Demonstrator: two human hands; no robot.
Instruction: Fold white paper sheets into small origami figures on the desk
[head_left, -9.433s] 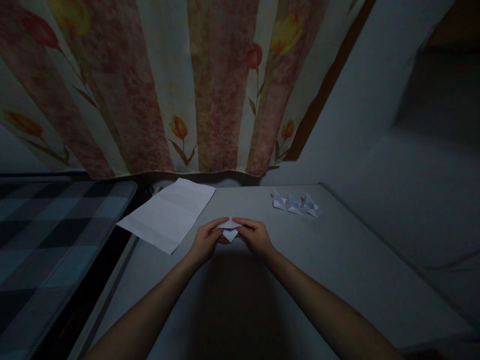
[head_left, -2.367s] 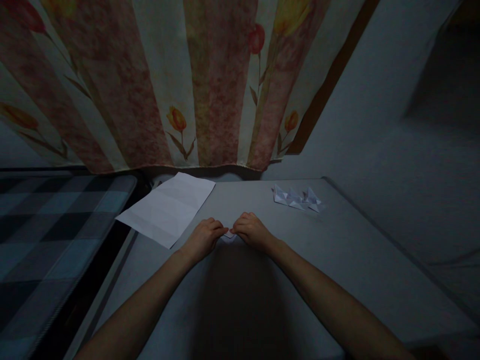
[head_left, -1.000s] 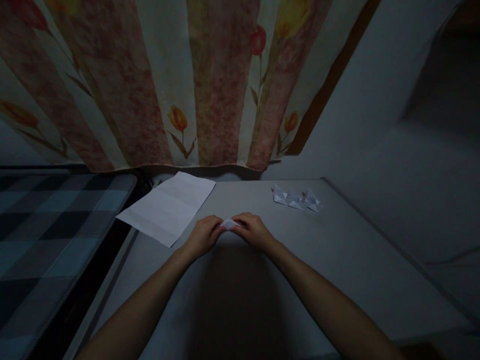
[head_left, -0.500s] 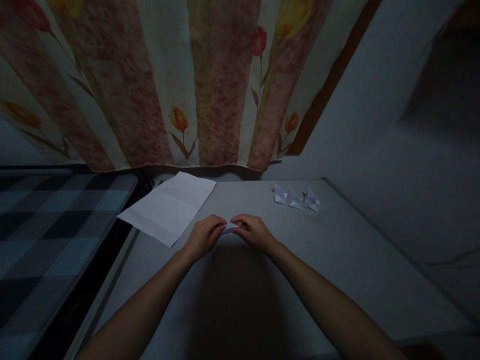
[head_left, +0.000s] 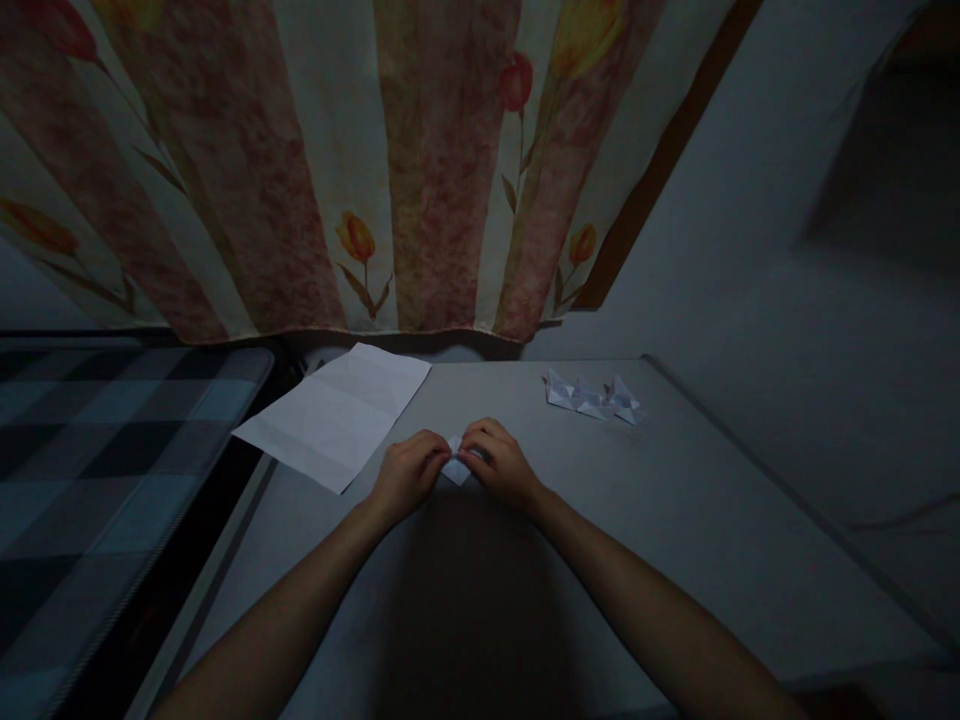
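Head view, now. I am watching both hands meeting near the middle of the table [head_left: 675, 520], a little toward its far edge. The left hand [head_left: 405, 475] is curling closed on one side of a small folded paper [head_left: 455, 468], and the right hand [head_left: 499, 462] is pinching the other side with thumb and fingers. The paper is sitting between the fingertips, low over the tabletop; whether it is touching the surface I cannot tell in this dim light. Only a small white corner is showing between the hands.

Step in hand, as I judge it: a crease is being pressed into the small piece, both hands working it together. The next move is likely calling for a firm pinch along the fold line while the other hand is steadying the piece so it does not slip.

A creased sheet [head_left: 337, 410] is lying at the far left corner, partly overhanging the left edge. Three folded pieces [head_left: 594, 398] are lying in a row near the far right corner, well apart from the hands. A tulip curtain [head_left: 360, 170] is hanging behind the far edge, and a checked cover [head_left: 97, 450] is lying left of the table.

Against the frame half a second earlier: the right hand is sitting slightly farther from me, and the paper is showing lower between the fingers. Sheet and pieces are lying unchanged.
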